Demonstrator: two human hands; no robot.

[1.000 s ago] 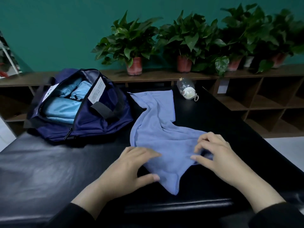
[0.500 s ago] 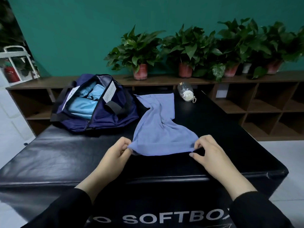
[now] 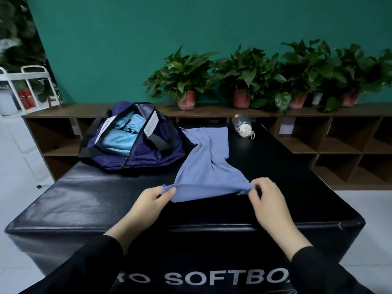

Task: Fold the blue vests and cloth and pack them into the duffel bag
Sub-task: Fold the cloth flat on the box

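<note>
- Cloth [image 3: 209,166], periwinkle blue, lies lengthwise down the centre of the frame on the black padded box [image 3: 89,200]; its far end is flat near the top edge of the box, its near edge lifted off the surface
- Left hand [image 3: 148,205], lower centre-left, pinches the near left corner between thumb and curled fingers
- Right hand [image 3: 268,201], lower centre-right, pinches the near right corner the same way; the two hands are set well apart, so the near hem is pulled taut between them
- Judgement: corners held this way to square the edge before carrying it away from the body for a fold; the cloth is twisted and bunched through its middle, so that would likely need smoothing first
- Duffel bag [image 3: 135,143], navy, sits at centre-left of the frame, just beside the far left part of the cloth, zip open and mouth facing up; placed close, presumably so folded pieces go in with a short reach
- Blue vests [image 3: 118,139], lighter blue, already folded inside the bag; white tags show at the opening
- Judgement: the cloth looks like the last loose piece, task well along
- Clear bottle [image 3: 242,126] lies on its side at the far edge of the box, upper centre-right, apart from the cloth
- Potted plants [image 3: 186,81] line the wooden shelf [image 3: 63,112] against the green wall across the upper frame
</note>
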